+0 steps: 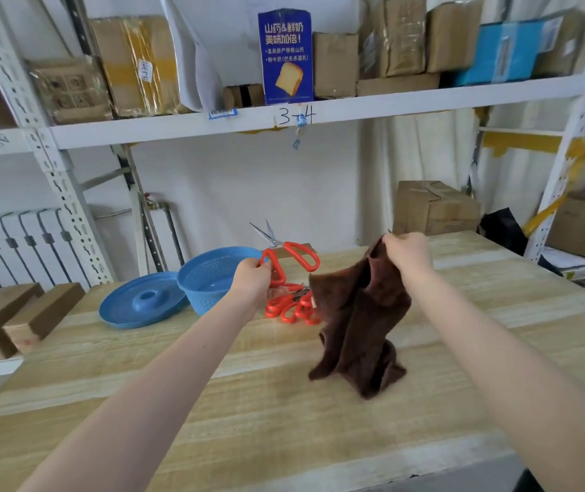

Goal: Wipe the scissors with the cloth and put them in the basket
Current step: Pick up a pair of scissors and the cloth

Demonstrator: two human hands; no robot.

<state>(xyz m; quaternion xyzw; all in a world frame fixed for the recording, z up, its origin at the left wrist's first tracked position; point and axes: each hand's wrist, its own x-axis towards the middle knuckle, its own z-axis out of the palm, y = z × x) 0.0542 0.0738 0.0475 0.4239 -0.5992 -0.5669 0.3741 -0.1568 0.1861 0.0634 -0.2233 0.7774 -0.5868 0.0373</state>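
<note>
The blue basket (209, 275) stands left of centre, toward the wooden table's (248, 403) far edge. Just right of it the left hand (252, 275) grips raised scissors (289, 252) by a red loop; the right hand (408, 253) pinches the hanging brown cloth (362, 314).

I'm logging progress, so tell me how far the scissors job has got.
Done: nothing that shows; no scissors are visible in the blue basket. In hand: the left hand holds one pair of red-handled scissors up, blades apart; the right hand holds the brown cloth clear of them. Left: wiping this pair, putting it in the basket, then the pile of scissors on the table.
</note>
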